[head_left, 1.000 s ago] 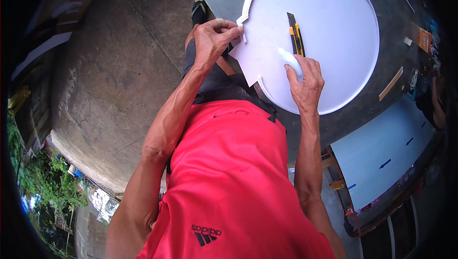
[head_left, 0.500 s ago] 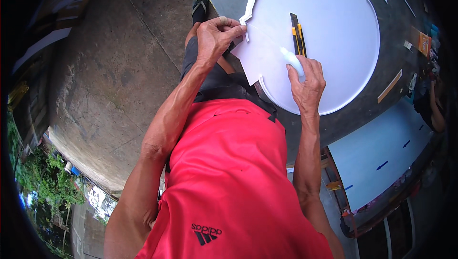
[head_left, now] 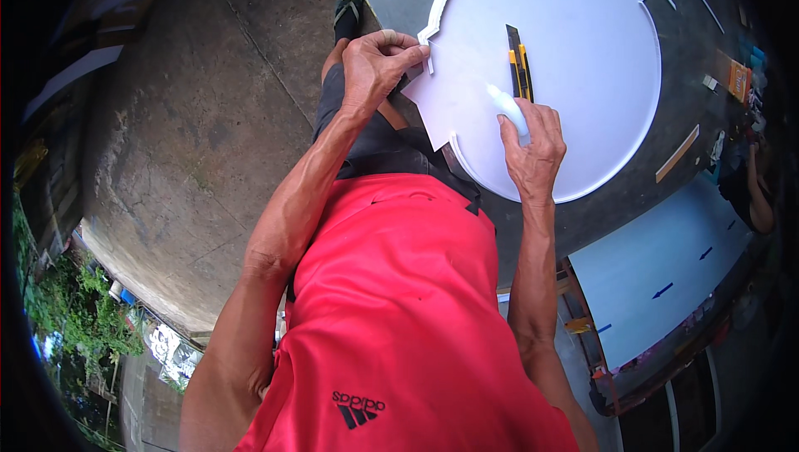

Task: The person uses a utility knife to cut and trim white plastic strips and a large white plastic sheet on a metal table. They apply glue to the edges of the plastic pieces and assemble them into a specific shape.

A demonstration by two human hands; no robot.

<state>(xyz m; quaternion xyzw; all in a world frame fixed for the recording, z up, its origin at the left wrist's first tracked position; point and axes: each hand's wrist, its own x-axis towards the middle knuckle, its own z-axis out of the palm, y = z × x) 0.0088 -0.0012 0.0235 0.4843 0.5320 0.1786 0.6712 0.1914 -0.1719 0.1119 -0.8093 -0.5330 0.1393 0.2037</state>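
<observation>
Remotely, I view the left hand (head_left: 371,71) pinching a white strip (head_left: 431,63) at the panel's (head_left: 574,61) edge, the right hand (head_left: 538,151) clasping a pale bottle (head_left: 508,109).

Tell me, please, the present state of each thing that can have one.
White panel: flat on table, left edge partly bare
Left grip: pinching white strip
White strip: bent, at white panel's edge
Right grip: closed around white bottle
White bottle: tilted, nozzle over white panel
Black-and-yellow cutter: lying, blade out
Tan strip: lying on table
</observation>
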